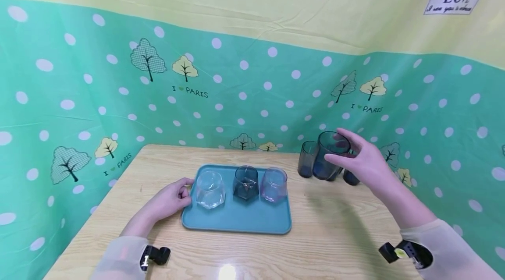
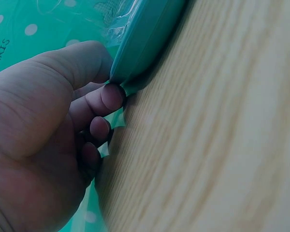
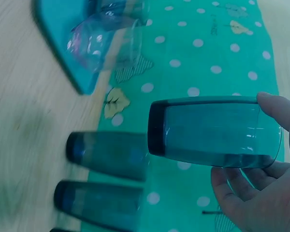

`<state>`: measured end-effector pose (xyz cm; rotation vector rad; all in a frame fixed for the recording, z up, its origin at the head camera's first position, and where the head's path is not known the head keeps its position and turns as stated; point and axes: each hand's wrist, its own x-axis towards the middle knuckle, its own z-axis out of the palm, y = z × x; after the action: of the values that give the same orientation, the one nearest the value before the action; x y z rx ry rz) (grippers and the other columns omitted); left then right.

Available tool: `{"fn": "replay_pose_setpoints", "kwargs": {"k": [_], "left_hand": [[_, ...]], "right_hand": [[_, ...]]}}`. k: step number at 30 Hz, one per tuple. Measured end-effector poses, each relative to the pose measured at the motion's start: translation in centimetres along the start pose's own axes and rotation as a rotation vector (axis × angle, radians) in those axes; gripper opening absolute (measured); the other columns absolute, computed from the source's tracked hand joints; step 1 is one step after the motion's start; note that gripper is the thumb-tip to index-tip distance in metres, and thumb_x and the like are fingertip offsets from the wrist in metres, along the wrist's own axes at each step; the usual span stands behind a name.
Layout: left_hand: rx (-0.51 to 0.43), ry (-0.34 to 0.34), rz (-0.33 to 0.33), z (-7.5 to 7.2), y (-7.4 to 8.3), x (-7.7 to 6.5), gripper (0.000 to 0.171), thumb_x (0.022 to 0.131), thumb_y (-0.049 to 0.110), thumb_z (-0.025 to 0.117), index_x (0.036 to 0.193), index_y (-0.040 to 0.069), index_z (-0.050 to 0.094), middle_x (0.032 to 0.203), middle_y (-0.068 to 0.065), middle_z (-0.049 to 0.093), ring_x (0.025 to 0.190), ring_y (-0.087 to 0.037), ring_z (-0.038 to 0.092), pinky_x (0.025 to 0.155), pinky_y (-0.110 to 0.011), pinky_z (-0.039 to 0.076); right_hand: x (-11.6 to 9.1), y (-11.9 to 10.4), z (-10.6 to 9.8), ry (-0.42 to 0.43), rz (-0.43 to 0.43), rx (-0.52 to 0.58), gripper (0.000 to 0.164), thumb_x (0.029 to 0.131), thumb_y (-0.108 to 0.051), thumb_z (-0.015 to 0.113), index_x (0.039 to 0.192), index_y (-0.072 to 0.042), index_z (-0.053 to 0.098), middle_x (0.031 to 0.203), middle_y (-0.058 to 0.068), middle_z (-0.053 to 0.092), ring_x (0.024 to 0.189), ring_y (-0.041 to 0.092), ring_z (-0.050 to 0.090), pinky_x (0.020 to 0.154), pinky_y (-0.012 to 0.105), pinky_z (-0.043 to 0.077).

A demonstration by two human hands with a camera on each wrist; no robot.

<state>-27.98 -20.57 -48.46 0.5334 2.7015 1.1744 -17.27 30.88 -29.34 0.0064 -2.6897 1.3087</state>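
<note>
Three short tumblers [image 1: 246,183] are standing in a row on the blue tray [image 1: 236,220]: one clear, one dark grey, one pale violet. The left grip [image 1: 170,201] is pinching the tray's left edge. The right grip [image 1: 364,159] is holding one tall blue glass [image 3: 210,128] near its rim, above the surface [image 1: 252,256], right of the tray. Three standing glasses [image 1: 305,164] are waiting behind it, partly hidden in the head view.
</note>
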Motion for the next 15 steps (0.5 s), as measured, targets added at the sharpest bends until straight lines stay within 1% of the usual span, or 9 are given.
{"fn": "replay_pose_setpoints", "kwargs": {"k": [2,4,6,8,13,15], "left_hand": [[-0.003,0.0,0.002,-0.1,0.0,0.0,0.065,0.094,0.005,0.074,0.153,-0.008,0.053,0.086,-0.001,0.061,0.077,-0.019,0.058,0.071,-0.031,0.047],[-0.005,-0.003,0.005,-0.1,0.0,0.0,0.064,0.094,0.005,0.074,0.153,-0.008,0.053,0.086,-0.001,0.061,0.077,-0.019,0.058,0.071,-0.03,0.047],[-0.008,-0.006,0.006,-0.2,0.0,0.0,0.064,0.094,0.004,0.074,0.153,-0.008,0.052,0.086,-0.001,0.061,0.077,-0.019,0.058,0.071,-0.03,0.047],[-0.01,-0.008,0.006,-0.2,0.1,0.1,0.064,0.094,0.004,0.074,0.153,-0.008,0.052,0.086,-0.001,0.061,0.077,-0.019,0.058,0.071,-0.031,0.047],[-0.005,-0.009,0.008,-0.2,0.2,0.0,0.064,0.094,0.004,0.073,0.153,-0.008,0.053,0.086,-0.001,0.061,0.076,-0.018,0.057,0.071,-0.03,0.047],[-0.005,-0.008,0.007,-0.2,0.1,0.0,0.064,0.093,0.004,0.073,0.153,-0.008,0.053,0.086,-0.001,0.061,0.075,-0.018,0.057,0.071,-0.03,0.046]], "right_hand": [[-0.3,0.5,-0.5,0.004,0.021,-0.019,0.101,0.098,-0.048,0.085,0.177,-0.024,0.027,0.166,0.011,0.048,0.149,0.037,0.049,0.111,0.056,0.045],[-0.6,1.1,-1.0,0.01,0.045,-0.031,0.102,0.098,-0.049,0.085,0.177,-0.024,0.026,0.169,0.014,0.044,0.152,0.041,0.045,0.113,0.062,0.044],[-0.9,1.6,-1.6,0.016,0.072,-0.033,0.104,0.097,-0.05,0.085,0.178,-0.025,0.025,0.171,0.017,0.04,0.155,0.045,0.041,0.115,0.067,0.041],[-1.1,2.4,-2.1,0.022,0.095,-0.041,0.106,0.097,-0.051,0.085,0.178,-0.025,0.023,0.175,0.021,0.034,0.157,0.049,0.035,0.116,0.072,0.038],[-1.6,4.4,-3.3,0.034,0.124,-0.044,0.107,0.098,-0.05,0.084,0.178,-0.021,0.02,0.179,0.023,0.023,0.159,0.054,0.026,0.117,0.077,0.03],[-1.8,5.1,-3.8,0.039,0.136,-0.035,0.109,0.097,-0.051,0.084,0.179,-0.021,0.018,0.178,0.024,0.024,0.159,0.054,0.025,0.117,0.078,0.029]]}}
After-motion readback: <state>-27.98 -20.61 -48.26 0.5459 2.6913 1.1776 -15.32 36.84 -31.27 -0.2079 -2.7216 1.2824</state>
